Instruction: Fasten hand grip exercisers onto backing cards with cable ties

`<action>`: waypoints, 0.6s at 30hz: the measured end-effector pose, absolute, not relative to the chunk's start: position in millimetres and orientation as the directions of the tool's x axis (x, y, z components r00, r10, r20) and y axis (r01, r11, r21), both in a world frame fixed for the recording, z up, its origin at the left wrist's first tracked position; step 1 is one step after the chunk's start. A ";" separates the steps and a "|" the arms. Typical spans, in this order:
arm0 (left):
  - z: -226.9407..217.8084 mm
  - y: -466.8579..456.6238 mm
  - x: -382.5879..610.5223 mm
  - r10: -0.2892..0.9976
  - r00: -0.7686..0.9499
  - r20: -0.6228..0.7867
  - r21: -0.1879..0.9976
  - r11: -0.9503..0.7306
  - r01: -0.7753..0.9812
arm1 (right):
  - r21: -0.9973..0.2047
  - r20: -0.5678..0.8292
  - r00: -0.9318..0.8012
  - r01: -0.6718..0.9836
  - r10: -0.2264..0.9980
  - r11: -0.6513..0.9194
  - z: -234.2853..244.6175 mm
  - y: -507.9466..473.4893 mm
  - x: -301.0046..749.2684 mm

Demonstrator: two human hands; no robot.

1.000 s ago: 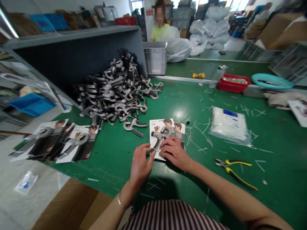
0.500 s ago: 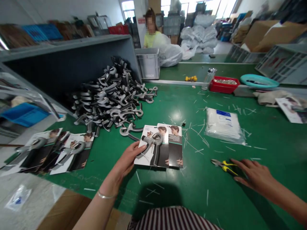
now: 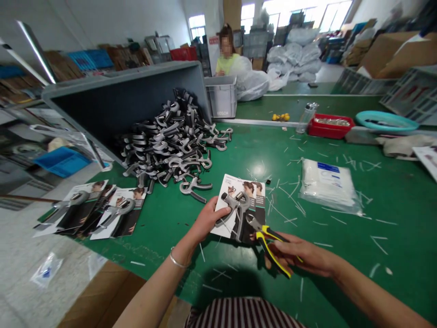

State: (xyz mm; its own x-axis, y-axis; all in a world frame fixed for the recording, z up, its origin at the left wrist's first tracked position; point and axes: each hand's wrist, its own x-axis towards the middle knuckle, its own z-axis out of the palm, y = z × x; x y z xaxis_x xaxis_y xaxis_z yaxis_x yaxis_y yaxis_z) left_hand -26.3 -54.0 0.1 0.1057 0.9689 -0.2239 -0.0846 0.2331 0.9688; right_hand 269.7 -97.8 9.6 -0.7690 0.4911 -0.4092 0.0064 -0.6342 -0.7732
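Observation:
My left hand (image 3: 209, 219) is closed on a grey and black hand grip strengthener (image 3: 241, 214) lying on its printed card (image 3: 223, 228). Under that card, a second card (image 3: 261, 200) pokes out on the right. My right hand (image 3: 297, 253) holds yellow and black cutting pliers (image 3: 264, 230), handles spread, with the jaws close to the strengthener's right side. Whether the jaws touch it I cannot tell. A loose hand grip (image 3: 194, 187) lies on the table just beyond my left hand.
A tipped grey crate (image 3: 126, 73) spills a heap of hand grips (image 3: 174, 141) at the left. Carded grips (image 3: 119, 212) lie at the left edge. To the right are a bag of white ties (image 3: 327, 184), scattered white strips, a red box (image 3: 329, 130) and a teal tray (image 3: 385, 120). A person (image 3: 227, 54) is across the table.
My right hand has picked the pliers up from the table and brought them left to the carded grip. My left hand still holds the card, now covering more of the one beneath.

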 end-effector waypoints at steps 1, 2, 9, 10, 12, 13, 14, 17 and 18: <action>0.5 -53.7 -28.0 0.973 0.106 -0.206 0.975 0.213 -0.058 | -0.779 -0.404 -0.797 0.041 0.450 -0.626 12.7 -91.6 264.6; 1.0 -53.5 -29.8 0.976 0.108 -0.192 0.980 0.196 -0.034 | -0.787 -0.415 -0.806 0.086 0.422 -0.610 17.2 -85.5 261.6; 4.4 -51.4 -33.6 0.985 0.128 -0.118 0.989 0.106 0.099 | -0.784 -0.521 -0.784 0.282 0.338 -0.554 55.4 -57.4 260.6; 5.3 -50.9 -33.2 0.985 0.134 -0.105 0.989 0.090 0.114 | -0.775 -0.524 -0.788 0.283 0.324 -0.566 57.6 -55.2 260.1; 7.5 -50.3 -32.8 0.985 0.148 -0.085 0.989 0.065 0.135 | -0.753 -0.525 -0.799 0.277 0.292 -0.597 59.7 -51.3 258.5; 8.5 -50.2 -32.9 0.985 0.152 -0.077 0.989 0.055 0.140 | -0.741 -0.526 -0.805 0.275 0.274 -0.613 60.2 -49.5 257.5; 9.3 -50.2 -33.2 0.985 0.156 -0.071 0.988 0.049 0.144 | -0.728 -0.529 -0.809 0.277 0.256 -0.627 60.7 -47.7 256.6; 9.5 -50.8 -34.6 0.985 0.164 -0.062 0.988 0.037 0.151 | -0.699 -0.557 -0.795 0.291 0.241 -0.653 61.1 -43.8 253.9; 8.5 -50.9 -34.8 0.985 0.164 -0.060 0.988 0.035 0.150 | -0.687 -0.575 -0.781 0.300 0.244 -0.662 60.2 -43.2 252.9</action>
